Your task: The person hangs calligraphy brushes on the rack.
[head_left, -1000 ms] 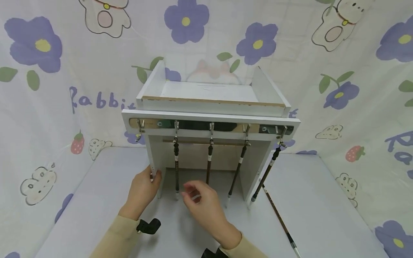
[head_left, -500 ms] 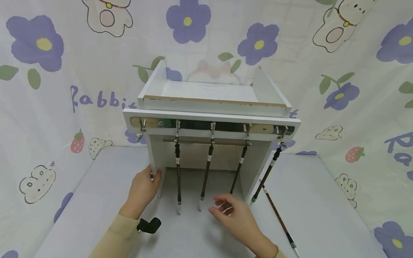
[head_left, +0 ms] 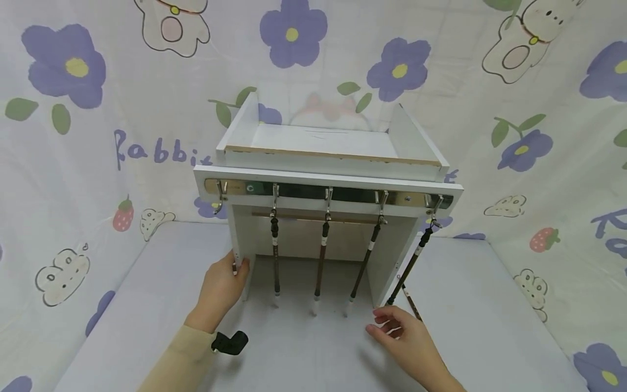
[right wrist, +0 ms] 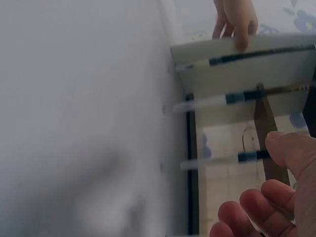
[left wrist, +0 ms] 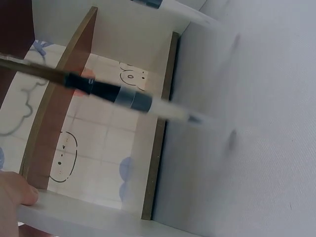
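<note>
My left hand [head_left: 219, 286] grips the left side panel [head_left: 241, 234] of a white wooden stand, thumb at its front edge. A small brown-and-white bit shows between thumb and fingers. Writing brushes with white tips hang from the stand's metal hooks: a left one [head_left: 276, 261], a middle one [head_left: 321, 261], another [head_left: 364, 264] and the rightmost brush [head_left: 411, 264], which slants outward. My right hand [head_left: 404, 340] is at the lower end of the rightmost brush, covering its tip. Its fingers are loosely bent, and the right wrist view shows a gap between thumb [right wrist: 291, 150] and fingers.
Another brush [head_left: 410, 302] lies on the white table [head_left: 490, 316] behind my right hand. The leftmost hook [head_left: 219, 198] carries no brush. An open tray-like top [head_left: 323, 140] crowns the stand. A patterned cloth [head_left: 539, 163] hangs behind and around.
My right hand has passed from the left brushes to the rightmost one. Brushes have shifted as they hang. The left hand keeps its hold on the panel.
</note>
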A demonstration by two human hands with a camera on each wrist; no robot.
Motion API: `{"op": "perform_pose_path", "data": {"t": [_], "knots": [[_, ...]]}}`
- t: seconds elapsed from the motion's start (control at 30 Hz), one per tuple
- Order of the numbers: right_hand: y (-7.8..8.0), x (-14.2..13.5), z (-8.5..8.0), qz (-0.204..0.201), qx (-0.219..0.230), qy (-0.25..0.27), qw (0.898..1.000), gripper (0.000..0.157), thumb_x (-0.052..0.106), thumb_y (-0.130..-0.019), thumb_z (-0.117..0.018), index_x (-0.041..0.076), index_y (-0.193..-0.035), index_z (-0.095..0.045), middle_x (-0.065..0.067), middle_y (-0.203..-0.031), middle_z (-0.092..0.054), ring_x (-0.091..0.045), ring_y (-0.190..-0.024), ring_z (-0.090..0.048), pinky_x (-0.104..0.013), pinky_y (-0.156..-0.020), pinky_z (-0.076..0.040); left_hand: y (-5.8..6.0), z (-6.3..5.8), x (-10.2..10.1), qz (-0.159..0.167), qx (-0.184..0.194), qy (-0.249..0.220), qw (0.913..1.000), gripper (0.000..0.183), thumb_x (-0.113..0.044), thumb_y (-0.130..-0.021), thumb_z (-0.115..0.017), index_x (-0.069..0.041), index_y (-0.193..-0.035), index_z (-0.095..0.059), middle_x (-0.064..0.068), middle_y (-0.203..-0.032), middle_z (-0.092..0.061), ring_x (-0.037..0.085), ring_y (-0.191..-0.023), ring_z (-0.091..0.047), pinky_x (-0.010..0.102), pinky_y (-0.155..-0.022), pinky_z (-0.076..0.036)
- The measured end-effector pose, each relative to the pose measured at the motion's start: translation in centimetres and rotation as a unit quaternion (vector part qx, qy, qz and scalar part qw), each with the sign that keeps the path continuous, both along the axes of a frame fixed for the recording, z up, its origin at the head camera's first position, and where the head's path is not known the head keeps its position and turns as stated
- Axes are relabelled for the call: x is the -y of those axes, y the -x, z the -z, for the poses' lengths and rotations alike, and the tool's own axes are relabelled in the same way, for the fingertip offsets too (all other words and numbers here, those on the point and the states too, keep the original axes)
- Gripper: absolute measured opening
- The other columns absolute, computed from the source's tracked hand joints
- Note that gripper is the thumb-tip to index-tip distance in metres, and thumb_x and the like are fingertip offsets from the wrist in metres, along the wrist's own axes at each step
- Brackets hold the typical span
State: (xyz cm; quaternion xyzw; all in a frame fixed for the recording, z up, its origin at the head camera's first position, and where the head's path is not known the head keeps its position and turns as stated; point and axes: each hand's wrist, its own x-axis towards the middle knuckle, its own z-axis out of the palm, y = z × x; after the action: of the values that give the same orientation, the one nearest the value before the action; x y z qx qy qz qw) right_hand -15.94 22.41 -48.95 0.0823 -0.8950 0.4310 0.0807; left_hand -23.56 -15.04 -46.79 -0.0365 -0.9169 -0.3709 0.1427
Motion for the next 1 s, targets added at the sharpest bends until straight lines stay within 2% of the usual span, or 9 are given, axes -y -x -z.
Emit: {"op": "perform_pose_path", "data": {"t": [0.27,0.43,0.6,0.77,1.0], "knots": [[-0.2,-3.6,0.9,0.055,-0.002,-0.045,0.997,0.03,0.032,-0.079,-0.081,0.016,-0.101,-0.068,0.008,-0.084,-0.066,-0.007,-0.072,-0.062,-0.025,-0.066,-0.053,-0.1,0.0,-0.1,0.0,0.005,-0.003,1.0,0.041,-0.026,-0.1,-0.051,-0.001,-0.133,-0.052,0.025,-0.119,-0.063,0.038,-0.099,-0.065,0.048,-0.073,-0.056],[0.2,-5.4,1.0,0.098,0.014,-0.069,0.993,0.036,0.035,-0.082,-0.079,0.011,-0.107,-0.067,0.003,-0.089,-0.067,-0.01,-0.079,-0.063,-0.027,-0.072,-0.054,-0.3,-0.2,0.0,-0.002,0.006,-0.005,1.0,0.041,-0.025,-0.1,-0.051,-0.001,-0.134,-0.052,0.025,-0.119,-0.063,0.038,-0.099,-0.065,0.048,-0.073,-0.056],[0.4,-7.1,1.0,0.142,0.058,-0.061,0.986,0.049,0.044,-0.085,-0.073,0.007,-0.116,-0.064,-0.003,-0.098,-0.068,-0.016,-0.087,-0.064,-0.026,-0.073,-0.052,-0.2,-0.1,-0.1,0.005,0.006,-0.005,1.0,0.042,-0.025,-0.101,-0.05,-0.001,-0.135,-0.051,0.025,-0.119,-0.062,0.038,-0.099,-0.065,0.048,-0.072,-0.056],[0.9,-8.5,1.5,0.155,0.093,-0.051,0.982,0.058,0.049,-0.086,-0.07,0.004,-0.122,-0.06,-0.01,-0.109,-0.066,-0.022,-0.095,-0.062,-0.027,-0.075,-0.05,-0.2,0.1,-0.1,0.003,0.002,-0.004,1.0,0.042,-0.025,-0.101,-0.051,-0.001,-0.135,-0.052,0.025,-0.118,-0.063,0.037,-0.099,-0.065,0.047,-0.072,-0.056],[1.4,-9.4,2.6,0.166,0.141,-0.013,0.976,0.065,0.05,-0.086,-0.07,0.001,-0.127,-0.055,-0.015,-0.118,-0.061,-0.025,-0.105,-0.056,-0.021,-0.073,-0.049,-0.2,0.0,-0.1,0.004,-0.01,-0.002,0.9999,0.04,-0.024,-0.1,-0.051,0.0,-0.133,-0.053,0.025,-0.116,-0.064,0.037,-0.096,-0.066,0.047,-0.071,-0.056]]}}
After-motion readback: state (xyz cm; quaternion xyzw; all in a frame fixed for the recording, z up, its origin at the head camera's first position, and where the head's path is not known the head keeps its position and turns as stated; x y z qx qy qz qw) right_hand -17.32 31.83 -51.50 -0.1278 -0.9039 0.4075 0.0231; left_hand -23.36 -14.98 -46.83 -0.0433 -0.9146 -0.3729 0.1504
